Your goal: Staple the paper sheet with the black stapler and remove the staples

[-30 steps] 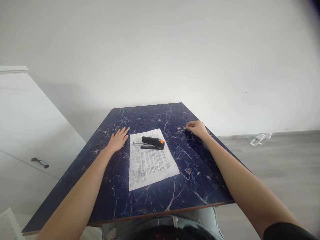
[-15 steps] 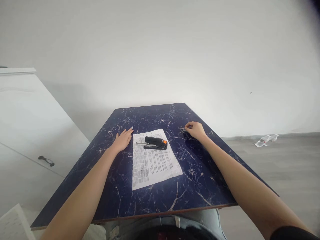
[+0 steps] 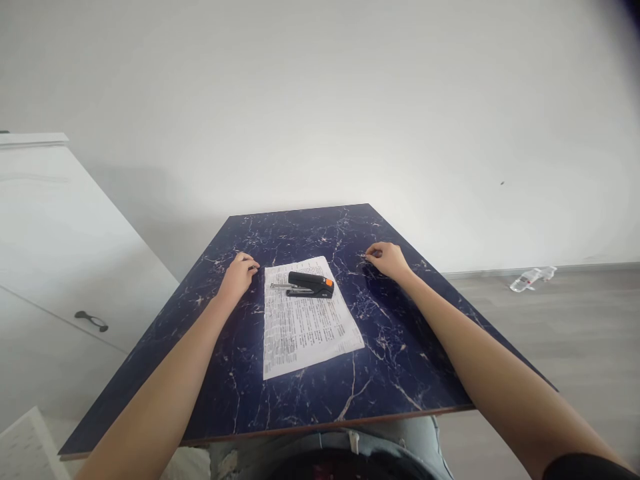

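Observation:
A printed sheet of paper (image 3: 305, 323) lies in the middle of the dark blue marble-patterned table (image 3: 400, 360). A black stapler (image 3: 310, 285) with an orange end rests on the sheet's far part. My left hand (image 3: 236, 274) lies on the table just left of the sheet's far corner, fingers curled under. My right hand (image 3: 387, 259) rests on the table to the right of the stapler, its fingers pinched together at the tips. Whether either hand holds anything is too small to tell.
A white cabinet (image 3: 55, 240) with a dark handle (image 3: 90, 321) stands to the left of the table. A crumpled plastic bottle (image 3: 533, 277) lies on the grey floor by the white wall at the right. My lap is at the table's near edge.
My left hand was flat with fingers stretched out; now its fingers have curled in. My right hand has drawn slightly inward and stays pinched. Paper and stapler have not moved.

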`<state>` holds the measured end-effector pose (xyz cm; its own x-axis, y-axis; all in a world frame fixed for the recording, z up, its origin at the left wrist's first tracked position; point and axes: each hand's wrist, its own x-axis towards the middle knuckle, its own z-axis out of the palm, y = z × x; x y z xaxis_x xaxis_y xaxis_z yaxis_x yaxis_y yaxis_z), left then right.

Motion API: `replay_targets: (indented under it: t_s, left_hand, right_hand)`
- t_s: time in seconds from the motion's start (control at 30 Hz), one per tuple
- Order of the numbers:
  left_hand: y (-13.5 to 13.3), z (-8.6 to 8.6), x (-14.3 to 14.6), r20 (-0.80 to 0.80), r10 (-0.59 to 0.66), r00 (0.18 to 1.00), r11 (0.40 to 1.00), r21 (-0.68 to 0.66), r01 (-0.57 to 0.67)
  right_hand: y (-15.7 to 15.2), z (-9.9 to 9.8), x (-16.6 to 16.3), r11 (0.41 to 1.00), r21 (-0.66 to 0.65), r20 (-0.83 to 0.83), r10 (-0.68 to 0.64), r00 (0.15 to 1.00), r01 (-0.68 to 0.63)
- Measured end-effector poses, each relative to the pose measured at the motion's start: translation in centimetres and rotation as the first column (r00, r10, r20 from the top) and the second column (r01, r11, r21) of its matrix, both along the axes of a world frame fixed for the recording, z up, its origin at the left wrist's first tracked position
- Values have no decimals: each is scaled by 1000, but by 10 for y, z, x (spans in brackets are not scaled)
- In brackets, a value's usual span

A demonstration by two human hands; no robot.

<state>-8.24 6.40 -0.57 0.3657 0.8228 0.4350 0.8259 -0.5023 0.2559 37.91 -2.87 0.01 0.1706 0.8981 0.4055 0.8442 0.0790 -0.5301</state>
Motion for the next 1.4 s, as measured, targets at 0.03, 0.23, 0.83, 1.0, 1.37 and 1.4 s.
replay_targets:
  t_s: [0.03,0.23,0.83,1.0,1.37,1.4]
  left_hand:
    - [-1,2,0,14,1,1000,1000,9,-1]
    - [-17,19,7,149,-5,989,991,134,-15]
    - [-60,29,37,283,-358,890,891,-182,416]
    - [-57,26,38,292,-375,880,876,-200,440]
    - [-64,32,42,286,-376,881,863,-239,446]
    - [-64,32,42,285,-373,883,861,-249,444]
  right_hand:
    - [-1,1,-1,1000,4,2,4,1000,-4]
    - [-6,7,-9,998,64,2,-7,1000,6]
    - [-8,8,-19,994,98,-17,47,999,-45]
    - [-8,7,-19,994,88,-11,70,997,-69]
    - [-6,3,-19,991,77,8,107,994,-107]
    - [-6,3,-19,991,77,9,111,994,-111]
